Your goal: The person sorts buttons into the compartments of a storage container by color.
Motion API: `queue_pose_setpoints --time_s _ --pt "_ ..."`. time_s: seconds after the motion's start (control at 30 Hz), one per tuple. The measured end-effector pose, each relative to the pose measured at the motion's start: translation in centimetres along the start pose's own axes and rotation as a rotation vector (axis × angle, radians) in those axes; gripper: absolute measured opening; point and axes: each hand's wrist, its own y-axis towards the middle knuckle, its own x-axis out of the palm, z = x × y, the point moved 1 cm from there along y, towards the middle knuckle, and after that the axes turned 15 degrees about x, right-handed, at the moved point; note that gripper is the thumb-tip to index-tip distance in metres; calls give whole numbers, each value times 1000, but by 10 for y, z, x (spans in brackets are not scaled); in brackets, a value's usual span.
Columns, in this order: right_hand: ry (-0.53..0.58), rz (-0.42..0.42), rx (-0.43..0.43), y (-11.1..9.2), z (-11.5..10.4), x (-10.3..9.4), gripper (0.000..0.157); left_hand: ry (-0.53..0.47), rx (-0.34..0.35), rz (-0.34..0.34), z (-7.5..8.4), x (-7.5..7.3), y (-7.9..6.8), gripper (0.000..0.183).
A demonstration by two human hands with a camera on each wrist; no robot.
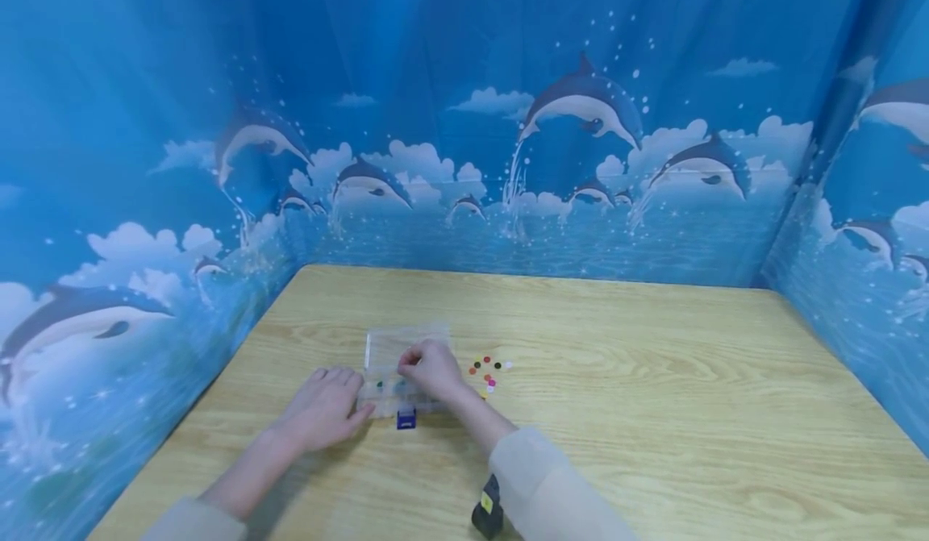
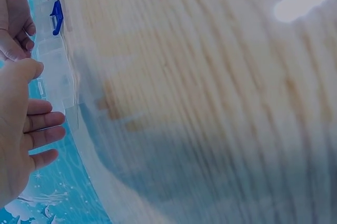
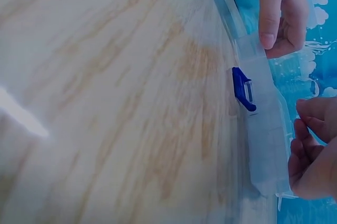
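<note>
A clear plastic compartment box (image 1: pixel 388 404) stands with its see-through lid (image 1: pixel 388 347) raised at the back and a blue latch (image 1: pixel 406 418) at its front. Small green discs show inside. My left hand (image 1: pixel 330 408) rests against the box's left side, thumb at the front corner; in the left wrist view its fingers (image 2: pixel 45 121) look straight and spread. Over the middle of the box, my right hand (image 1: pixel 435 372) has thumb and forefinger tips together, other fingers curled (image 3: pixel 297 158). I cannot tell whether a small disc is between them.
Several small coloured discs (image 1: pixel 488 377) lie on the wooden table (image 1: pixel 653 396) right of the box. A black object with a yellow label (image 1: pixel 488 509) is beside the right sleeve (image 1: pixel 544 476). A blue dolphin-print curtain (image 1: pixel 464 122) encloses the back and sides.
</note>
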Motion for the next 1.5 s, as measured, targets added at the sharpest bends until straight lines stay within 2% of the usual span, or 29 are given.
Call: queue_pose_setpoints --time_s 0.13,0.5,0.73,0.97,1.13,1.3,1.5 --pt "43 -8 29 0 2 -3 6 -11 2 -7 1 -2 0 29" --pt "124 4 20 4 14 -23 9 -51 -19 -23 1 -3 0 30" --pt "98 22 17 6 29 -42 9 -61 -21 -19 1 -2 0 33" --pt "147 22 65 8 44 -56 9 -70 -21 -23 3 -3 0 34" --pt "135 38 50 7 51 -64 10 -79 -28 -30 2 -3 0 35" --pt "159 35 82 8 59 -72 9 -79 -27 -26 2 -3 0 33" --pt "138 83 79 9 67 -81 9 -74 -27 -29 3 -3 0 34"
